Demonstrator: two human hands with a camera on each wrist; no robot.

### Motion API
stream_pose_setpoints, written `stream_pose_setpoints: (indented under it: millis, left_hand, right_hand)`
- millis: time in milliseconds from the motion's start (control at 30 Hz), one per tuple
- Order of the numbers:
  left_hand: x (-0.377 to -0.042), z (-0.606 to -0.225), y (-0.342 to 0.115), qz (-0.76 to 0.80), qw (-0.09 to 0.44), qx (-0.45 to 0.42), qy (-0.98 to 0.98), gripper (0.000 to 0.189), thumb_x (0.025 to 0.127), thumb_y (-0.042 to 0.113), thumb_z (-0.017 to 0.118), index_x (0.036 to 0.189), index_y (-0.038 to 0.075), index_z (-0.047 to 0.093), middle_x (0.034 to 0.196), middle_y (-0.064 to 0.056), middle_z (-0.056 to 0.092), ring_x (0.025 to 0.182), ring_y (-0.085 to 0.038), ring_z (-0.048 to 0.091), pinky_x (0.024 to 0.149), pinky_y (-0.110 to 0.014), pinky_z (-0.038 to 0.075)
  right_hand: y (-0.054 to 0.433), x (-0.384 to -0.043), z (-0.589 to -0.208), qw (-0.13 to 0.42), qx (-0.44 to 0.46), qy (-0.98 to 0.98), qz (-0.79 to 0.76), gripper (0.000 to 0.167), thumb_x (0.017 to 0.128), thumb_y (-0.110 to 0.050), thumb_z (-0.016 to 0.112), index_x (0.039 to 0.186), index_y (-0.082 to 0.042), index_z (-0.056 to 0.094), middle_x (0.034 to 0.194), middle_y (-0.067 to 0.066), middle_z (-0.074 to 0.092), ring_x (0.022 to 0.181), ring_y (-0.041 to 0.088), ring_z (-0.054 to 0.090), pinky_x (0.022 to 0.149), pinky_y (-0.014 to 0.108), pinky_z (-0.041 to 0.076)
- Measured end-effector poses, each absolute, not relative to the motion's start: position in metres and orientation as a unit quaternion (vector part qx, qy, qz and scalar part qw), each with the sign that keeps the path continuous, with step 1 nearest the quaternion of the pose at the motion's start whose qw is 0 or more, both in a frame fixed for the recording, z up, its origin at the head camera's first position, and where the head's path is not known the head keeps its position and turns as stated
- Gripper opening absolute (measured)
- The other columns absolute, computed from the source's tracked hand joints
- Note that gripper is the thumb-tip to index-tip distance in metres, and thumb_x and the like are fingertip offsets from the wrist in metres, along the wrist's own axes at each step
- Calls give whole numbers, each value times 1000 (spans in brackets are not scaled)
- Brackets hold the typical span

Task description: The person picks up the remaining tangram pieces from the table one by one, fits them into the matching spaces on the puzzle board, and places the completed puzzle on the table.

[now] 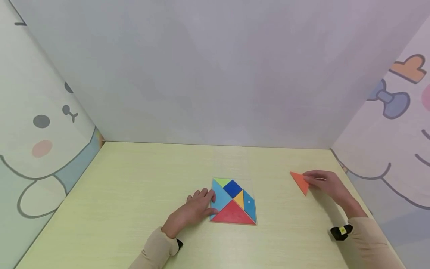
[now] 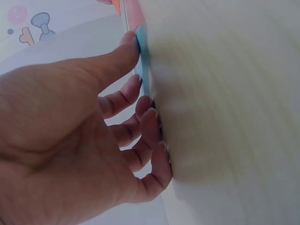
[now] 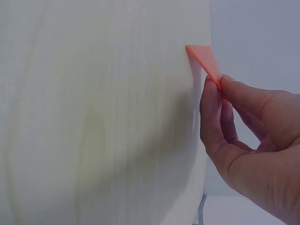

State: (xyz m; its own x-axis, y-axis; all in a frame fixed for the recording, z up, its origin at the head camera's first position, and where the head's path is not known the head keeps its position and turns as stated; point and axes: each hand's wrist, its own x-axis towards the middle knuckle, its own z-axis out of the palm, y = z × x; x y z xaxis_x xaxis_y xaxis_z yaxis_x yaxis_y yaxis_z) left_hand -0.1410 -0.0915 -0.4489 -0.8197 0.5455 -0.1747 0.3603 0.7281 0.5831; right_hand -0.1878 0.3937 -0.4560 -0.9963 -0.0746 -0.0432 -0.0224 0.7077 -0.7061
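An orange triangle tile [image 1: 298,181] is pinched between the thumb and fingers of my right hand [image 1: 330,186], right of the tangram; the right wrist view shows this triangle [image 3: 205,58] tilted above the tabletop. My left hand [image 1: 192,212] rests at the left edge of the tangram tray [image 1: 232,223]. In the left wrist view its thumb and index fingertip touch the light blue piece [image 2: 143,56], the other fingers bent against the table. Inside the tray lie a large light blue triangle [image 1: 220,196], red triangle [image 1: 233,215], dark blue square [image 1: 232,188], green piece [image 1: 222,182], yellow triangle [image 1: 239,199] and blue parallelogram [image 1: 249,206].
The pale wood-grain table [image 1: 144,175] extends around the tray. A plain grey wall [image 1: 215,74] stands behind it. Side panels with cartoon drawings, a left panel [image 1: 40,93] and a right panel [image 1: 386,142], flank the table.
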Motion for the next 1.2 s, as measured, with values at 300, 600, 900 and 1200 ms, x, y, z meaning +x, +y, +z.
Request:
stream_pose_setpoints:
  millis: [300,600,900,1200]
  left_hand:
    - [-141,-449,-92,272,168,252,913,31,96,31,73,110,14,51,97,1,45,98,-21,45,78,-40,33]
    - [-140,-450,-90,261,171,248,917,31,96,32,73,111,16,51,98,1,46,99,-20,45,79,-39,34]
    - [-140,-450,-91,253,168,249,920,32,96,34,73,111,16,51,98,1,45,99,-20,45,78,-38,34]
    - [-140,-451,-90,257,168,248,919,32,95,34,73,109,16,51,97,2,45,98,-19,44,78,-39,33]
  right_hand:
    - [384,-186,-454,51,-35,916,-397,45,102,-36,65,131,-2,68,125,15,70,99,-4,61,81,16,50]
    - [369,-187,-453,68,-47,907,-412,43,102,-35,65,130,-3,69,125,14,70,101,-3,63,83,18,51]
    - [354,-188,-451,85,-85,882,-456,40,103,-29,65,130,0,67,127,17,68,108,-3,64,88,19,53]
    - [339,-190,-450,103,-83,873,-470,39,102,-27,67,130,-1,67,128,17,67,111,1,64,88,20,53]
